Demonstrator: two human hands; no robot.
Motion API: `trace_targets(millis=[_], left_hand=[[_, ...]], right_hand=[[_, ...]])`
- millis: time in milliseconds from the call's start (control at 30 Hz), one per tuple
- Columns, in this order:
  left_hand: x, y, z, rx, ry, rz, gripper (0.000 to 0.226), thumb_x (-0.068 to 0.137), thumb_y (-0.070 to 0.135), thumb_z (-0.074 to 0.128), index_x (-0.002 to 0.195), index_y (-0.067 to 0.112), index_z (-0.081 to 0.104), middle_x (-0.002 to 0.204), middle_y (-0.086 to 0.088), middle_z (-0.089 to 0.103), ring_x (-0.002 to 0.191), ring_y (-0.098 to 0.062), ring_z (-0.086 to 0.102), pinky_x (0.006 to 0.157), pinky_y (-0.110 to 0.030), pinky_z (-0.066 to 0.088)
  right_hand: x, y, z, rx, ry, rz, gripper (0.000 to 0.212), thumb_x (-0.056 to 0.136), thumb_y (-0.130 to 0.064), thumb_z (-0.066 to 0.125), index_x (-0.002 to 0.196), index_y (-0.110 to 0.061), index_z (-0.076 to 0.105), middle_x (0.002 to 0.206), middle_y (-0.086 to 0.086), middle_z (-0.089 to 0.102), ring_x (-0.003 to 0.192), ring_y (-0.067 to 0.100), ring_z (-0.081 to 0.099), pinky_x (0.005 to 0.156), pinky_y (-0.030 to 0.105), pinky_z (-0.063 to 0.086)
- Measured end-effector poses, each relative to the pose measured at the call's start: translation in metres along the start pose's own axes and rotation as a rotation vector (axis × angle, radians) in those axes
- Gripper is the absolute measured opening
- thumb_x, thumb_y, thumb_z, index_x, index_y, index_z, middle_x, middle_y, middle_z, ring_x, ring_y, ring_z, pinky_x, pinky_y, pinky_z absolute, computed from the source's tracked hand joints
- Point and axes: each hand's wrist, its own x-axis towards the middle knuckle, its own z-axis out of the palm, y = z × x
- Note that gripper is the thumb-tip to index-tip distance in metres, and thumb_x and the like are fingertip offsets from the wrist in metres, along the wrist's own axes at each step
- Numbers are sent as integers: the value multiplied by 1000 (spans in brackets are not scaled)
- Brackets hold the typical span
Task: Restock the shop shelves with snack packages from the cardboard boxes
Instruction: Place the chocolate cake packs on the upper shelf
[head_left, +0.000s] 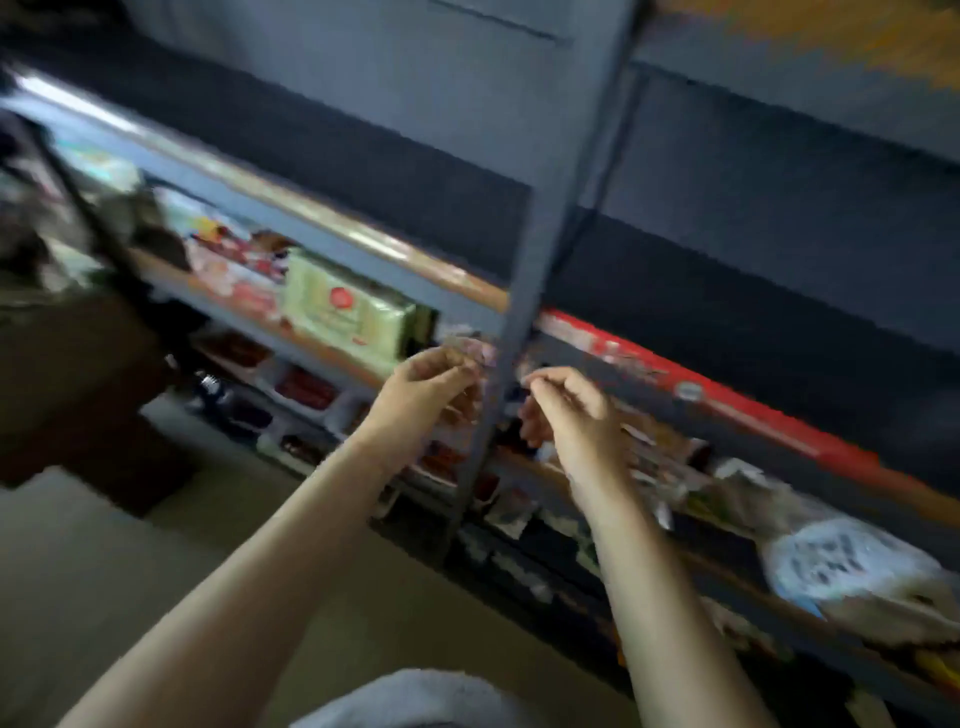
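Both hands, left hand and right hand, seemingly pinch 1 blurred snack packet between them.

Grey metal shelves run diagonally across the frame. A pale green package lies on a shelf left of centre; blurred snack packets crowd the lower-right shelf.

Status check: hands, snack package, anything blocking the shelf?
Left hand pinches a small clear packet. Right hand fingers curled, hold unclear through blur. Grey shelf upright stands between both hands.
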Motion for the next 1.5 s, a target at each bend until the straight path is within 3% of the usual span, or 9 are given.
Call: trace_targets(millis=[167,300,567,700,900,1067,1233,1400,1500], left_hand=[[-18,-18,-173,-40,285,-101,18,99,11,62,83,16,66,64,4,67,59,-12,60,61,-25,51],[-17,-26,-276,-28,420,-171,12,99,16,62,89,13,68,72,0,69,62,-13,62,59,-24,52],[54,-21,-441,-29,517,-289,15,103,18,57,95,16,70,76,-1,71,60,-9,67,63,-27,53],[101,21,-530,26,582,-315,17,102,16,55,93,15,69,75,1,69,66,-16,65,71,-31,50],[146,59,-657,-4,743,-276,13,102,16,57,99,14,69,83,-5,69,63,-14,65,63,-28,54],[158,31,-768,-17,844,-337,13,100,15,58,97,14,71,87,-9,71,63,-12,66,61,-26,55],[179,9,-896,-36,847,-403,20,100,12,54,114,5,67,90,-7,67,69,-16,62,53,-24,52],[215,-3,-1008,137,831,-333,42,94,18,62,136,16,56,130,-3,59,112,-14,62,83,-23,54],[238,-11,-1045,255,734,-364,65,99,20,59,157,19,31,160,-4,29,146,-18,32,120,-34,30]], right_hand=[[14,8,171,-123,-245,117,18,95,-18,61,81,-25,70,72,-2,67,69,19,63,71,43,52],[33,-5,274,-60,-394,177,14,96,-8,60,84,-14,66,60,-6,64,57,12,59,58,28,49],[126,1,462,-39,-535,156,13,96,-12,62,85,-17,67,64,-4,67,59,12,62,60,30,53],[187,-26,554,-88,-610,138,7,95,-16,64,90,-18,68,77,-2,70,67,9,66,59,20,53],[249,-64,693,-135,-713,135,5,93,-17,65,92,-13,68,77,1,68,64,13,63,63,31,54],[259,-56,813,-188,-825,296,4,94,-21,65,96,-18,65,93,6,69,73,16,68,77,41,59],[269,-39,945,-30,-678,634,19,96,-19,64,111,-11,58,100,8,67,88,22,69,65,33,56],[283,-25,1034,82,-543,861,30,97,-23,63,121,-9,54,124,16,59,106,27,60,90,40,51],[290,-12,1072,88,-494,921,47,93,-31,67,134,-16,50,139,14,51,125,28,52,104,44,46]])
